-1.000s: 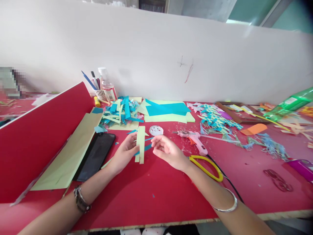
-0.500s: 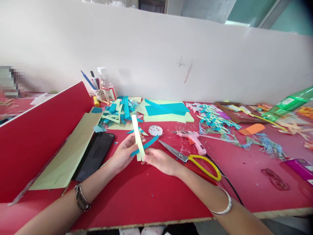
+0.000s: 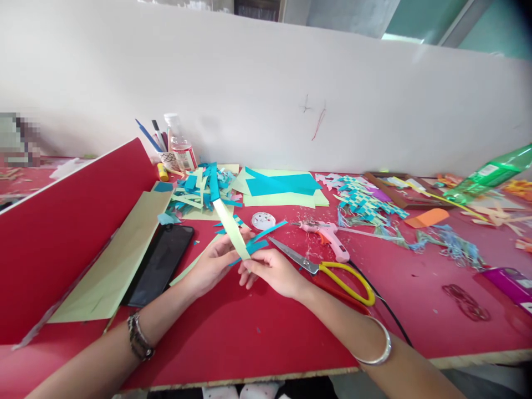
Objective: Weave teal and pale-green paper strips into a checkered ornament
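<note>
Pale-green paper strip, crossing blue strips above the red table. Right hand pinches its lower end; left hand is closed on the blue strips. Its top leans farther left than a moment ago, suggesting the crossing is being adjusted.

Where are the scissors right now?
In the head view, the scissors lie right of centre on the red table, just beyond the right hand and below the pink glue gun.
</note>
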`<act>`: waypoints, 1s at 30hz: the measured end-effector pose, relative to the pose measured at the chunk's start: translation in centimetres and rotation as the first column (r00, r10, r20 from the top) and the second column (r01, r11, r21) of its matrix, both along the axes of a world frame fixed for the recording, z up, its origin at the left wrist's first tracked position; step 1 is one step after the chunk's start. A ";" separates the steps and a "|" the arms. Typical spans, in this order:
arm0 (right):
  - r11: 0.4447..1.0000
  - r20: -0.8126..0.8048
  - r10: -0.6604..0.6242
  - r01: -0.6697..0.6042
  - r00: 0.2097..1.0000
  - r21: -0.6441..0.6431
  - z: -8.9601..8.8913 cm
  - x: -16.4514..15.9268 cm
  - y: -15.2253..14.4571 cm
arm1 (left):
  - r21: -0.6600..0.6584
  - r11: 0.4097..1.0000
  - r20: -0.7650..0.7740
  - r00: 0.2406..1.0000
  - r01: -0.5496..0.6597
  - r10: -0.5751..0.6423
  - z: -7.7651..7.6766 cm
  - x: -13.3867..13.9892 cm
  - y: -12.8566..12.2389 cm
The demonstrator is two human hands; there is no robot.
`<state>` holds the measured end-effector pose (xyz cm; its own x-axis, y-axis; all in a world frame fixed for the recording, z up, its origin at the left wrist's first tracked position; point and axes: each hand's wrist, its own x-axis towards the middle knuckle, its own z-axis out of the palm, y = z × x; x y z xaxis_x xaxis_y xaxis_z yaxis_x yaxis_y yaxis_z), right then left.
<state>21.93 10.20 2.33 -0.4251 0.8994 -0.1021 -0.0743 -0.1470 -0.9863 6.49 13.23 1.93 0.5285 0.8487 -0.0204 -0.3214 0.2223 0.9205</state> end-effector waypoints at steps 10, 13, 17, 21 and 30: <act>0.988 0.045 -0.076 0.069 0.996 0.136 0.2 0.8 0.3 | 0.206 0.978 -0.292 0.956 0.041 0.021 0.9 0.2 0.1; 0.986 0.098 -0.090 0.075 0.991 0.149 0.7 1.0 0.2 | 0.247 0.968 -0.421 0.905 0.052 0.059 0.5 -0.2 0.5; 0.987 0.185 -0.077 0.049 0.980 0.151 0.9 1.2 0.1 | 0.348 0.934 -0.494 0.832 -0.079 0.254 0.0 -0.7 0.7; 0.987 0.214 -0.072 0.039 0.974 0.155 0.7 1.2 0.0 | 0.289 0.952 -0.455 0.860 -0.100 0.229 0.0 -0.7 0.6; 0.985 0.200 -0.028 -0.007 0.979 0.173 0.8 1.2 -0.3 | 0.148 0.988 -0.326 0.940 -0.054 0.100 -0.3 -0.2 0.1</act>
<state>23.10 9.94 3.09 -0.4019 0.9153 -0.0278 0.1273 0.0258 -0.9915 6.27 13.37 1.60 0.4439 0.8936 -0.0664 -0.0037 0.0759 0.9971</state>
